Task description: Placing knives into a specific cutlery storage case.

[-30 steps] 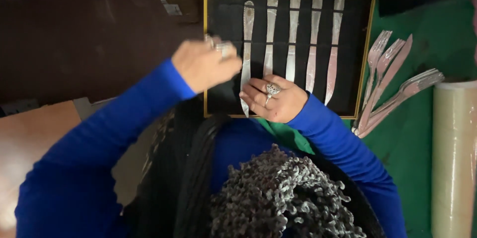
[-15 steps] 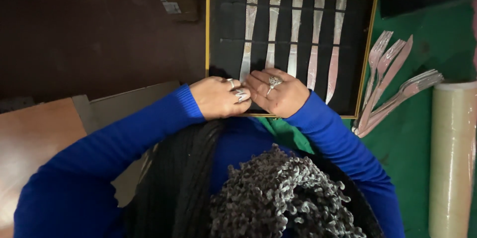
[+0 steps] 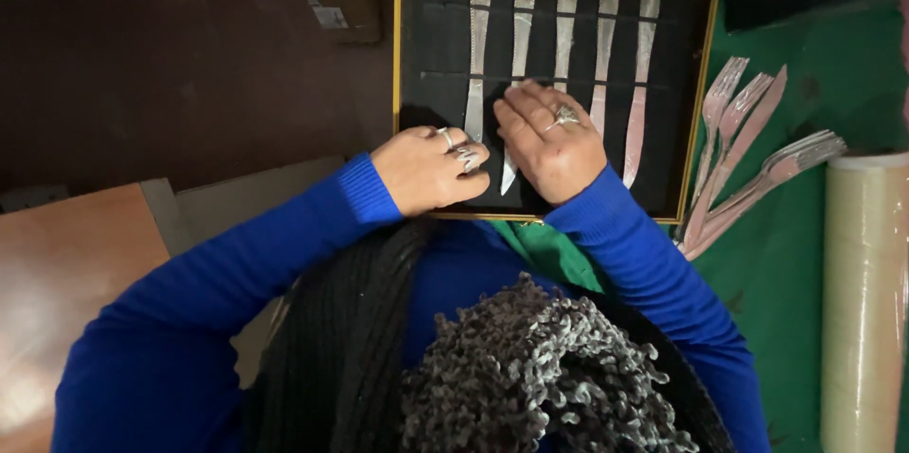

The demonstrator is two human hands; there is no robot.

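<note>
Slid up since before, right hand (image 3: 551, 139) flat and open on the second knife (image 3: 516, 84) in the case (image 3: 701, 112), long axis pointing away, left hand (image 3: 431, 169) curled loosely just beside, at the first knife (image 3: 476, 65), holding nothing.

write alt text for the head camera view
Both hands rest on a black, gold-edged case holding five silver knives: the left hand curled near the first knife, the right hand flat across the middle ones. Loose forks lie on green cloth beside it.
</note>
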